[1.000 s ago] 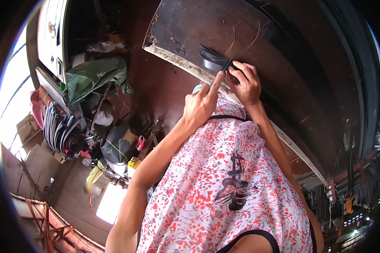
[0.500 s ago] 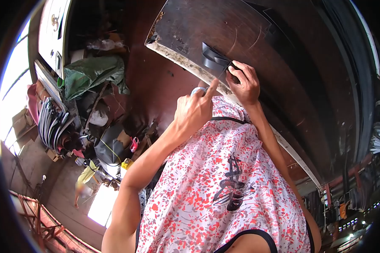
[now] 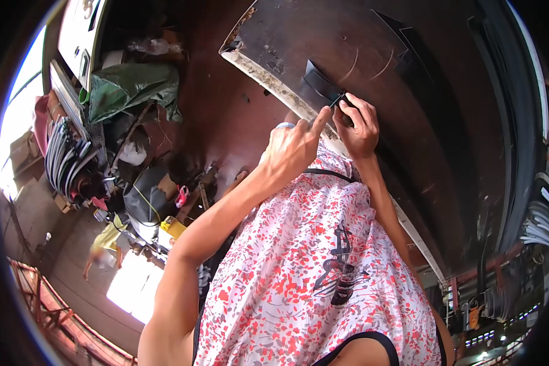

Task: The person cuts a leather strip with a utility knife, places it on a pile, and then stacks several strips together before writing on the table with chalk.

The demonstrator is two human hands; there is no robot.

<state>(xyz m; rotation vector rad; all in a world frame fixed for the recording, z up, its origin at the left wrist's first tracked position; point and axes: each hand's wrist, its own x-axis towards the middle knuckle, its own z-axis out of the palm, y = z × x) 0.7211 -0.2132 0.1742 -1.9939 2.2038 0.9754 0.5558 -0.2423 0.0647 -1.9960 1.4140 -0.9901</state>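
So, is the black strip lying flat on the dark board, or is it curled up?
Curled up: the black strip bends above the dark board, right hand pinching its end.

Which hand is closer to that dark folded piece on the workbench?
Right. The right hand pinches the near end of the dark folded piece on the workbench; the left hand sits just below, only its forefinger reaching that end.

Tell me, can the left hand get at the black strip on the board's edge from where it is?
Probably yes: the left hand has its forefinger at the black strip, beside the right hand pinching it. Nothing lies between them.
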